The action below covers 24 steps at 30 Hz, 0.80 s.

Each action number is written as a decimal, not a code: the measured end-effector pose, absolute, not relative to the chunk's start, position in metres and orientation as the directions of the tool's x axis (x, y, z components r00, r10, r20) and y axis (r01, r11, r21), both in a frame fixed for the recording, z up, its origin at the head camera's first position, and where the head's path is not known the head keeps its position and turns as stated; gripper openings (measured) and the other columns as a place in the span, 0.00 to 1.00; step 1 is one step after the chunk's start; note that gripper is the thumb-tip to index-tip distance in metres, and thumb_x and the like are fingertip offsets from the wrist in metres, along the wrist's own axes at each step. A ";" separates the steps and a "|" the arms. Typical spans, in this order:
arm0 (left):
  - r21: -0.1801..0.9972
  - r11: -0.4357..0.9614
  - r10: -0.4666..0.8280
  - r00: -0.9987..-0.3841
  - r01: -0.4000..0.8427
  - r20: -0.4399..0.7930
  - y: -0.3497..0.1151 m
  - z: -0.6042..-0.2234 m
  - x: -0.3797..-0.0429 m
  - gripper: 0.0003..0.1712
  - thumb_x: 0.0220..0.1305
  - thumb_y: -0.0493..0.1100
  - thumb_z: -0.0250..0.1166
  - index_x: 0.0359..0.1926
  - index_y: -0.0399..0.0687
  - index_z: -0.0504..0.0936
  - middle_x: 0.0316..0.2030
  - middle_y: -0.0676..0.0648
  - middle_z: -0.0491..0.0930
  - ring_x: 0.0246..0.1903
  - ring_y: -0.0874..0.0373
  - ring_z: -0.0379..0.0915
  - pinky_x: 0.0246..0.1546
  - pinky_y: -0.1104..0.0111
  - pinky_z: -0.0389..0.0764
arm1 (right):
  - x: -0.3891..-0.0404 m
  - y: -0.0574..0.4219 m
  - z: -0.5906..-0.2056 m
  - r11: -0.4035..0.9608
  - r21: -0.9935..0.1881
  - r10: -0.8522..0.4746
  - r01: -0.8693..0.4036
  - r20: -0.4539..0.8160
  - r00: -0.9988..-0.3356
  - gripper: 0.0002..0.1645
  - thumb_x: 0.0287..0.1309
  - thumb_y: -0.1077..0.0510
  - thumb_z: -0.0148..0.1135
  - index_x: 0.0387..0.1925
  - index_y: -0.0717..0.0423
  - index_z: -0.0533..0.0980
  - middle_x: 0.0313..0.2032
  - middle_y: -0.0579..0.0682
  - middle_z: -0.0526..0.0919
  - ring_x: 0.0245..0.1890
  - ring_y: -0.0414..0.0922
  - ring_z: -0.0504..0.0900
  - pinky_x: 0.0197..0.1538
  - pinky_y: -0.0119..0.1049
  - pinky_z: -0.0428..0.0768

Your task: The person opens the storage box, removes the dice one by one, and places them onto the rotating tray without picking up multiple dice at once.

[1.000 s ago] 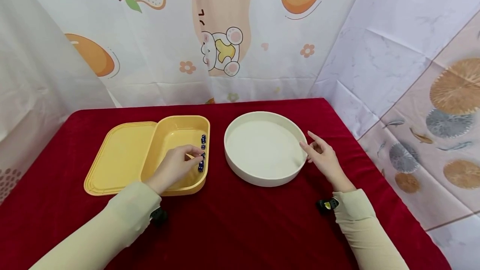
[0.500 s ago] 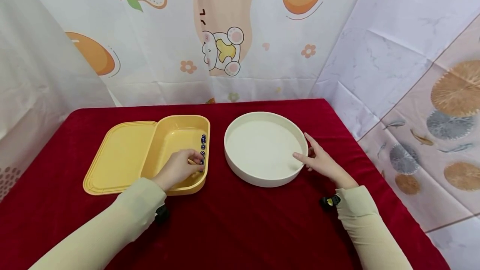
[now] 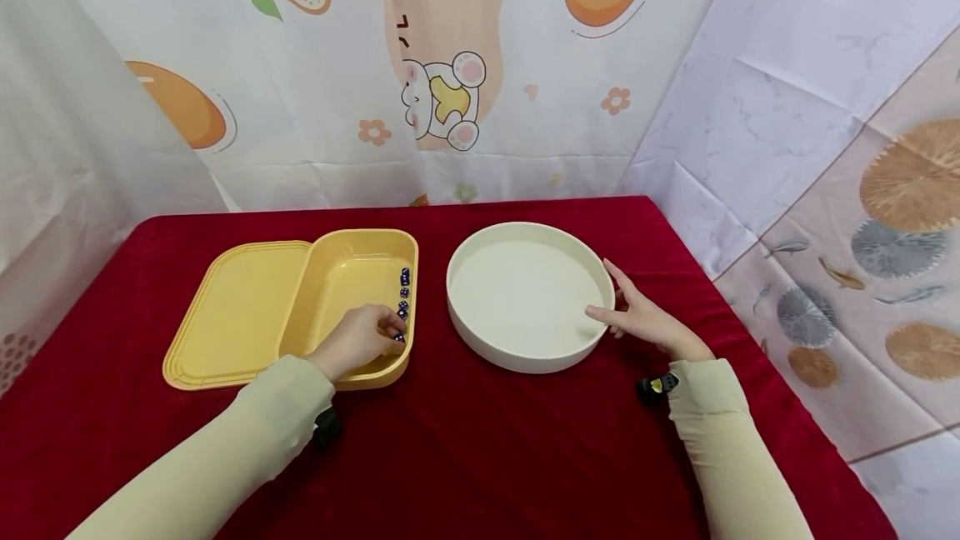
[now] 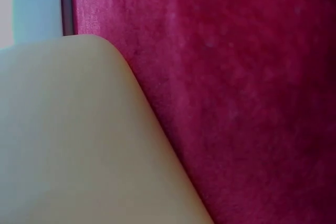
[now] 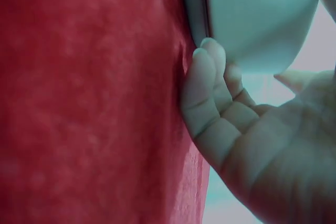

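In the head view, my left hand reaches into the yellow box, near its right wall. Its thumb and finger pinch a small dark blue die with white pips, partly covered by the fingertips. Several more dice lie in a loose column along that wall, beyond the hand. My right hand holds the right rim of the round white tray, thumb over the inside and fingers outside. In the right wrist view, curled fingers lie against the tray's outer wall.
A flat yellow lid lies at the box's left side, beside the box wall. Both containers stand on a table with a dark red cloth. Behind it hangs a printed white curtain.
My left hand has moved down along the column of dice to its near end, uncovering dice behind it. My right hand has shifted left, bringing its thumb over the tray's rim.
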State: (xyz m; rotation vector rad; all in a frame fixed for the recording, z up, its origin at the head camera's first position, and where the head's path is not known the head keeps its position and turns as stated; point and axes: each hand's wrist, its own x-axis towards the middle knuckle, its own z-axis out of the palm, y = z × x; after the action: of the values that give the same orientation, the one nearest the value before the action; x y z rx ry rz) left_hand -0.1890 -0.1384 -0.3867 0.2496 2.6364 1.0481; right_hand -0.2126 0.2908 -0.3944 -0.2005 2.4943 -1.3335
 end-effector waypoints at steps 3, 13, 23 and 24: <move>0.684 0.726 0.278 -0.938 0.065 -0.206 -0.139 -0.387 -0.190 0.10 0.56 0.35 0.71 0.40 0.38 0.84 0.35 0.45 0.82 0.38 0.55 0.75 0.39 0.68 0.74 | -0.215 0.292 -0.396 0.538 -0.843 -0.294 -0.003 -0.184 -0.938 0.60 0.61 0.52 0.65 0.79 0.47 0.35 0.47 0.63 0.69 0.27 0.45 0.77 0.34 0.35 0.79; 0.684 0.727 0.277 -0.934 0.050 -0.227 -0.140 -0.388 -0.189 0.09 0.59 0.36 0.70 0.41 0.37 0.84 0.36 0.45 0.82 0.38 0.56 0.76 0.38 0.67 0.75 | -0.219 0.294 -0.400 0.523 -0.852 -0.331 -0.007 -0.195 -0.923 0.60 0.61 0.51 0.66 0.79 0.39 0.34 0.49 0.61 0.71 0.28 0.46 0.77 0.34 0.36 0.75; 0.624 0.778 0.283 -0.926 0.070 -0.248 -0.147 -0.385 -0.188 0.10 0.64 0.47 0.68 0.36 0.43 0.82 0.29 0.49 0.80 0.28 0.59 0.72 0.32 0.68 0.73 | -0.219 0.294 -0.400 0.528 -0.849 -0.319 0.010 -0.209 -0.924 0.60 0.60 0.50 0.66 0.78 0.36 0.35 0.36 0.56 0.74 0.29 0.46 0.75 0.34 0.35 0.74; 0.619 0.783 0.278 -0.926 0.064 -0.255 -0.148 -0.384 -0.187 0.11 0.64 0.48 0.68 0.36 0.44 0.82 0.29 0.49 0.80 0.28 0.59 0.72 0.32 0.68 0.73 | -0.219 0.294 -0.401 0.527 -0.850 -0.319 0.013 -0.212 -0.924 0.60 0.61 0.50 0.66 0.78 0.36 0.34 0.36 0.55 0.74 0.29 0.46 0.75 0.34 0.35 0.74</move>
State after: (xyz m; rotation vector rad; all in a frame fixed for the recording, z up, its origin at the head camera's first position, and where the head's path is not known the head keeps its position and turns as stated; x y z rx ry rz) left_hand -0.1874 -0.1479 -0.3845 0.2616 2.6413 0.8995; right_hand -0.2188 0.2943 -0.4007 -0.2533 2.4285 -1.3554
